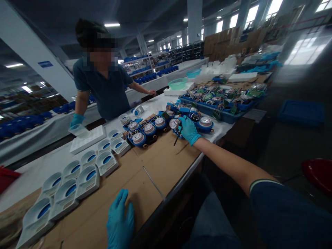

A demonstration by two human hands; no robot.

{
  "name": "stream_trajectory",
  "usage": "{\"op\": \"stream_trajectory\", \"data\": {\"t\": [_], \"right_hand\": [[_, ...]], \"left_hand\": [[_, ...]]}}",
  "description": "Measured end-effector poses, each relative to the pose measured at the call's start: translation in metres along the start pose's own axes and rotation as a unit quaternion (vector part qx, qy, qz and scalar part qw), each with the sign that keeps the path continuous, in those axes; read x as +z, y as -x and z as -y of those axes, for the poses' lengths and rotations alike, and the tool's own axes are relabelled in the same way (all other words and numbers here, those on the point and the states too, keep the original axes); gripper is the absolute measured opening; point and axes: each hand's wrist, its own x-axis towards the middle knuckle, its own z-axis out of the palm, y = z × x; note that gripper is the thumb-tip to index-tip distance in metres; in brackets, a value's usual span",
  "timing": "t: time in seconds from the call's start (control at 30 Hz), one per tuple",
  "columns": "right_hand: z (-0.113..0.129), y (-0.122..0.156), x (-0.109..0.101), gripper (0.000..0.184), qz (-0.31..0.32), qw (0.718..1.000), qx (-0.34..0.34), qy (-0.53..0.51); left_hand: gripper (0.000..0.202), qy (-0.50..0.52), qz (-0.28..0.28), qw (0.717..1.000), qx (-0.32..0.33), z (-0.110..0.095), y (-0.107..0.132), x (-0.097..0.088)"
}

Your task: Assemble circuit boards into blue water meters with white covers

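My left hand [120, 221], in a blue glove, is held low over the cardboard-covered front of the table. Its fingers are stretched out, thumb apart, and it holds nothing. Farther off, my right hand [190, 131], gloved too, is closed at a blue-cased unit with a round meter-like face [174, 123]. The hand partly covers this unit. A dark thin piece [176, 140] sticks out below the fingers; I cannot tell what it is. Beside it stand several blue units with round faces [149, 128] and brass-coloured fittings. Another such unit [205, 121] lies right of my hand.
Several grey plastic covers [90, 175] stand in rows along the left. A thin metal rod [154, 183] lies on the cardboard [129, 180]. A blue tray [225, 116] holds wired circuit boards. Across the table, a person [101, 83] holds a clear container [79, 131] over white foam [88, 140].
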Motion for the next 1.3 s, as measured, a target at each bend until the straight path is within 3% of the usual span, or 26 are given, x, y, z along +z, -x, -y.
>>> {"op": "stream_trajectory", "data": {"t": [0.1, 0.33, 0.53, 0.63, 0.77, 0.93, 1.03, 1.17, 1.3], "right_hand": [[-0.024, -0.004, -0.001, 0.041, 0.037, 0.997, 0.064, -0.017], [-0.017, -0.009, -0.002, 0.034, 0.063, 0.992, 0.089, -0.064], [0.007, 0.039, -0.025, 0.037, 0.071, 0.991, 0.018, -0.112], [0.041, 0.074, -0.038, 0.035, 0.097, 0.975, -0.060, -0.190], [0.111, 0.108, -0.045, 0.032, 0.142, 0.919, -0.182, -0.321], [0.211, 0.136, -0.014, 0.029, 0.202, 0.827, -0.294, -0.435], [0.261, 0.152, 0.014, 0.029, 0.263, 0.777, -0.320, -0.474], [0.297, 0.168, 0.035, 0.030, 0.330, 0.744, -0.329, -0.480], [0.303, 0.174, 0.034, 0.037, 0.323, 0.724, -0.365, -0.488]], "left_hand": [[0.046, 0.008, -0.010, 1.000, -0.008, -0.014, 0.015, -0.011], [0.047, 0.004, -0.039, 0.999, -0.021, -0.051, 0.032, -0.047], [0.051, 0.020, -0.048, 0.998, -0.019, -0.055, 0.038, -0.061], [0.052, 0.022, -0.048, 0.999, 0.002, -0.053, 0.031, -0.057], [0.067, 0.010, -0.017, 0.998, 0.055, -0.048, 0.004, -0.058], [0.094, -0.037, 0.034, 0.995, 0.086, -0.016, -0.027, -0.077], [0.089, -0.046, 0.090, 0.994, 0.027, 0.014, -0.021, -0.092], [0.073, -0.034, 0.103, 0.993, -0.054, 0.036, 0.003, -0.107], [0.065, -0.040, 0.070, 0.995, -0.063, 0.034, 0.016, -0.109]]}}
